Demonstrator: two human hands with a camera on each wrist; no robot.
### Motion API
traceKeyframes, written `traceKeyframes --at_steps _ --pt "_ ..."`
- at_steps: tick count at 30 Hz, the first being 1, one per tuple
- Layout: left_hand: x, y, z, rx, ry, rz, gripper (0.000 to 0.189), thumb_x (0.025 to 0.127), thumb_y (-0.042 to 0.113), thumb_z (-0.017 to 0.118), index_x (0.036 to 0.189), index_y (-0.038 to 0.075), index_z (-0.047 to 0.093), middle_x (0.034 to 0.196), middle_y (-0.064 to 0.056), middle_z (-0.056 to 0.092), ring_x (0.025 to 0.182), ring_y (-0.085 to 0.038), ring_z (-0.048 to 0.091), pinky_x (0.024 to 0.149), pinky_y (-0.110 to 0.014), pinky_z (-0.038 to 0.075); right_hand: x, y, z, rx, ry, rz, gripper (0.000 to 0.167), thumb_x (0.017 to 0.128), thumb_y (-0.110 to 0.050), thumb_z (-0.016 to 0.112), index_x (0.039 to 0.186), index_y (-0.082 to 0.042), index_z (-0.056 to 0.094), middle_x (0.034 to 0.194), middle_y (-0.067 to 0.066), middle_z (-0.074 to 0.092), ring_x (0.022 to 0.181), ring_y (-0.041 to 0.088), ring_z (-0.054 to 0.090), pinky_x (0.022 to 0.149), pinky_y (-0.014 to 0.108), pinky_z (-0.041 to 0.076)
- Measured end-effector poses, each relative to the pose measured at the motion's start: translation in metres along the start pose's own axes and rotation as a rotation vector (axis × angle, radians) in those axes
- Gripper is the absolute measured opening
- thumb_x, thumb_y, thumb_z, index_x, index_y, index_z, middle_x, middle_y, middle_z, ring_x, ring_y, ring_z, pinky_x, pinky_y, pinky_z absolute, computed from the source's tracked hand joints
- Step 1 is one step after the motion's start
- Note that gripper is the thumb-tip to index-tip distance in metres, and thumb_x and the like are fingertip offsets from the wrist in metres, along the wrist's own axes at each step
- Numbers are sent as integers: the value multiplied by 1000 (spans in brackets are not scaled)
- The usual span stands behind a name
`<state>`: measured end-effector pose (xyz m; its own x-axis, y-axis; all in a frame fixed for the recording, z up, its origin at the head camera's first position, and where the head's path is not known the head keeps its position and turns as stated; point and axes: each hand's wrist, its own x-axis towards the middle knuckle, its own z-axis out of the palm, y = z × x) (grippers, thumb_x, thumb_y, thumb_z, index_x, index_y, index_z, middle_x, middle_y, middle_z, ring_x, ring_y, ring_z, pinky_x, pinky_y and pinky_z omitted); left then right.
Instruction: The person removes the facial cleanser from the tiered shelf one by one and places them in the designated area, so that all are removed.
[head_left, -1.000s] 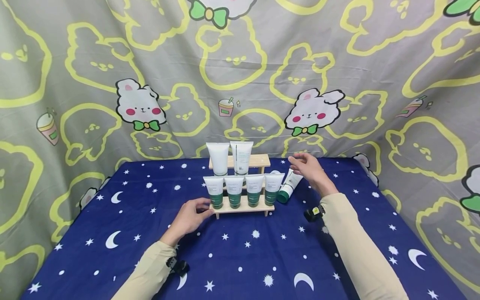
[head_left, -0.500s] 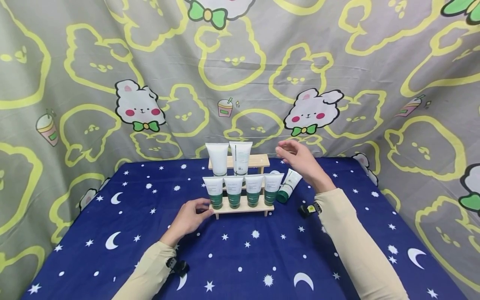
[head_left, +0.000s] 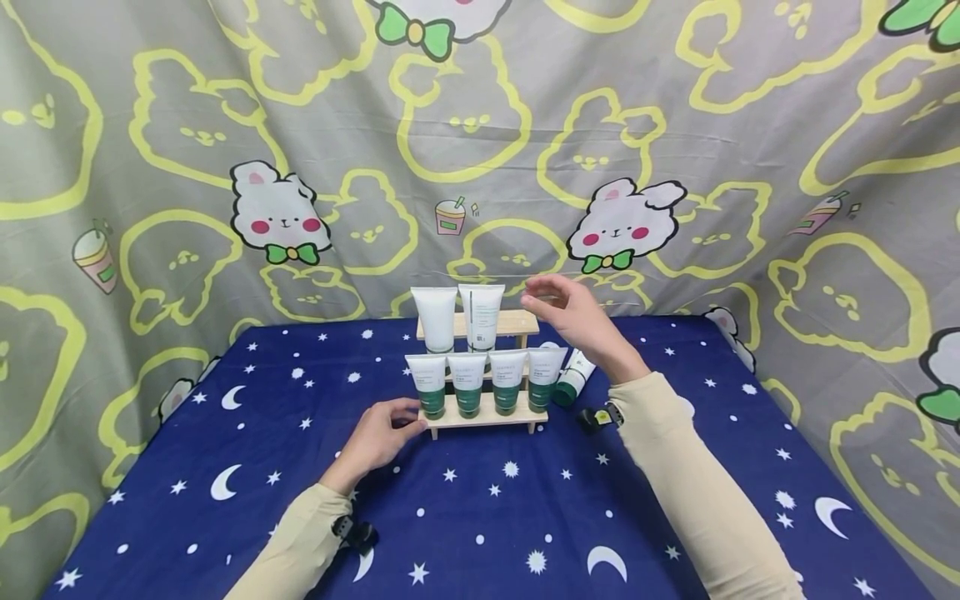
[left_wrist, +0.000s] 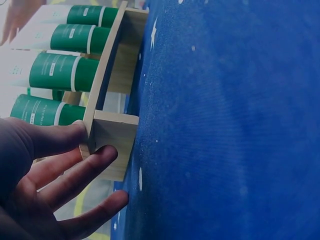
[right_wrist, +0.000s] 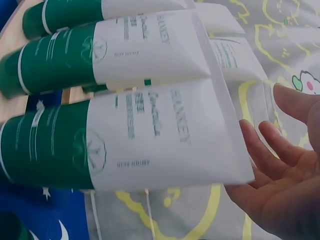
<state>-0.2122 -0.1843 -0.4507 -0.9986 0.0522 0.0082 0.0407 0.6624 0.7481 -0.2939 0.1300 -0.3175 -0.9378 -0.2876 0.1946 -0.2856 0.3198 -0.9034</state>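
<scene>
A tiered wooden display rack (head_left: 489, 422) bears several white-and-green squeeze tubes (head_left: 506, 383) in a row along its front step, caps down. Two taller white tubes (head_left: 482, 317) stand behind them. At the rack's left end, my left hand (head_left: 381, 433) pinches the front step; the left wrist view has the thumb (left_wrist: 60, 138) on the board's upper side and a finger under it. My right hand (head_left: 579, 321) hovers above the right end of the top shelf, fingers bent loosely with nothing between them. In the right wrist view it appears beside the front tubes' crimped ends.
Another white-and-green tube (head_left: 573, 380) lies on the cloth right of the rack, partly behind the right forearm. A dark blue tablecloth (head_left: 480, 517) with moons and stars covers the table. A printed grey curtain (head_left: 360, 125) hangs close behind the rack.
My right hand has moved left and slightly up, from above the lying tube to beside the taller tubes. The left hand, the rack and the tubes stay where they were.
</scene>
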Motion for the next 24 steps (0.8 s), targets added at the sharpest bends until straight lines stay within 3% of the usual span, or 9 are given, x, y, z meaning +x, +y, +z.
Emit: traceKeyframes --at_steps 10,24 --pt "1 -1 0 -5 -2 5 33 93 17 75 124 5 72 104 -7 78 105 -27 72 97 -51 51 5 -3 15 -5 -27 -4 45 99 -28 70 139 -10 58 133 10 63 121 29 62 103 48 48" --pt "0 -1 0 -1 2 1 33 93 17 76 124 5 72 103 -6 78 105 -27 71 97 -51 50 10 -9 34 -112 -32 5 47 97 -31 72 138 -10 58 133 10 63 122 30 62 100 48 52"
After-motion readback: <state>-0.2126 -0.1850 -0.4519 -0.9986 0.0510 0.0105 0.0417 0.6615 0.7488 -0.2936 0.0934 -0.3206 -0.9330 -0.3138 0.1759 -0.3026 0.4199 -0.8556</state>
